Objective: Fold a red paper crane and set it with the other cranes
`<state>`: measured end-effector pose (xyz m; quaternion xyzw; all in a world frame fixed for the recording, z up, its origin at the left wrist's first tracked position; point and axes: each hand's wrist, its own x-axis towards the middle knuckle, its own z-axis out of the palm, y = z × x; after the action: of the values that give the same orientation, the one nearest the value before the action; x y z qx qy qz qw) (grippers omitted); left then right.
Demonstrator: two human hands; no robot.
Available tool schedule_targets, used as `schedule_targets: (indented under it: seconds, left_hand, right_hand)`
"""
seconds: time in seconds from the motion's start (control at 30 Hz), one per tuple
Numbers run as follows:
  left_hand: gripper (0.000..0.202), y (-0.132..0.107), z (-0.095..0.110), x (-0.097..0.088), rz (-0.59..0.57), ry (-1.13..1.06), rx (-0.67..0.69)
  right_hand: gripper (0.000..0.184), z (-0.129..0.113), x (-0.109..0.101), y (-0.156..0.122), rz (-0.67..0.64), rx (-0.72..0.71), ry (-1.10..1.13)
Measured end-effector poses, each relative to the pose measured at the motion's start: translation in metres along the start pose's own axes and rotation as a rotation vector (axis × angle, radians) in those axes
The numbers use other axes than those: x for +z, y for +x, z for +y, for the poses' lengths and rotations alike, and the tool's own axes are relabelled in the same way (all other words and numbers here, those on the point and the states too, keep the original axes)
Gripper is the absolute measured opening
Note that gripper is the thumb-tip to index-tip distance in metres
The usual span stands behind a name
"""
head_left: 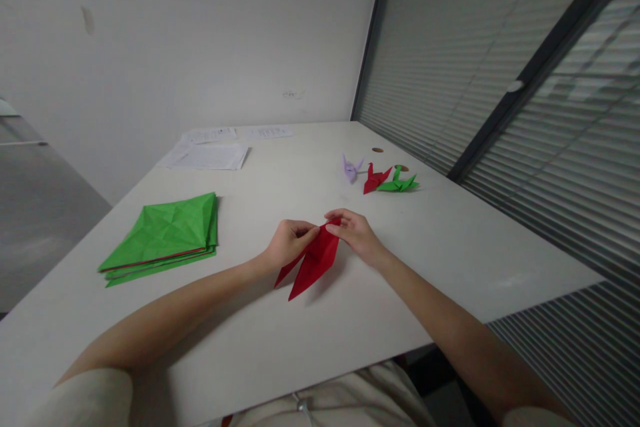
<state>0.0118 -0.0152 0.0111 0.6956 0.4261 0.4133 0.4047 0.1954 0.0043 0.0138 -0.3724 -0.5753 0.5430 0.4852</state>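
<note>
A partly folded red paper piece (314,262) with two long pointed flaps lies on the white table (310,334) in front of me. My left hand (289,242) pinches its upper left edge, fingers closed on the paper. From the other side, my right hand (356,232) pinches the top of the same red piece. Both hands rest low on the table, close together.
A stack of creased green paper sheets (165,237) lies at the left. Three folded paper figures stand at the far right: lilac (351,168), red (375,178) and green (399,182). White printed sheets (210,154) lie at the far edge. Window blinds (500,80) run along the right.
</note>
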Motion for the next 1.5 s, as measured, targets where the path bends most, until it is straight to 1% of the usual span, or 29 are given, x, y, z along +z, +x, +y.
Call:
schedule_targets:
  seconds: [0.07,0.17,0.33,0.57,0.73,0.87,1.03,1.13,1.23,1.33,1.4,1.5]
  left_hand:
    - [0.037,0.0,0.002,0.001,-0.003,0.016,0.0]
    - [0.036,0.0,0.004,0.001,-0.021,0.017,-0.005]
    - [0.033,0.001,0.002,0.0,-0.05,-0.006,-0.027]
    - [0.032,0.003,0.001,0.0,-0.051,-0.012,-0.03]
    - [0.033,0.003,0.0,-0.001,-0.05,0.004,-0.049]
    - [0.032,0.005,-0.004,-0.003,-0.048,-0.075,-0.101]
    - [0.033,0.01,-0.008,-0.005,-0.001,-0.256,-0.141]
    - [0.033,0.011,-0.008,-0.005,0.028,-0.298,-0.16]
    - [0.03,0.01,-0.006,-0.006,0.059,-0.28,-0.149]
    - [0.028,0.009,-0.004,-0.006,0.071,-0.244,-0.138]
    - [0.028,0.01,-0.004,-0.006,0.07,-0.234,-0.134]
    - [0.031,0.01,-0.005,-0.005,0.059,-0.278,-0.142]
  right_hand:
    - [0.027,0.0,0.002,0.0,-0.008,0.024,-0.033]
    - [0.024,0.0,0.001,0.001,0.02,0.034,-0.045]
    - [0.023,0.0,-0.004,0.003,0.085,0.037,-0.023]
    - [0.025,-0.002,-0.006,0.004,0.11,0.065,-0.055]
    - [0.025,0.0,-0.007,0.005,0.112,0.066,-0.037]
    - [0.025,0.002,-0.013,0.007,0.149,0.056,0.01]
    - [0.025,0.001,-0.024,0.012,0.216,0.026,0.066]
    - [0.026,0.001,-0.025,0.013,0.236,0.016,0.082]
    - [0.026,0.002,-0.022,0.012,0.232,0.037,0.12]
    - [0.026,0.004,-0.018,0.01,0.181,0.068,0.145]
    - [0.026,0.005,-0.016,0.01,0.158,0.064,0.136]
    - [0.026,0.006,-0.017,0.01,0.169,0.034,0.105]
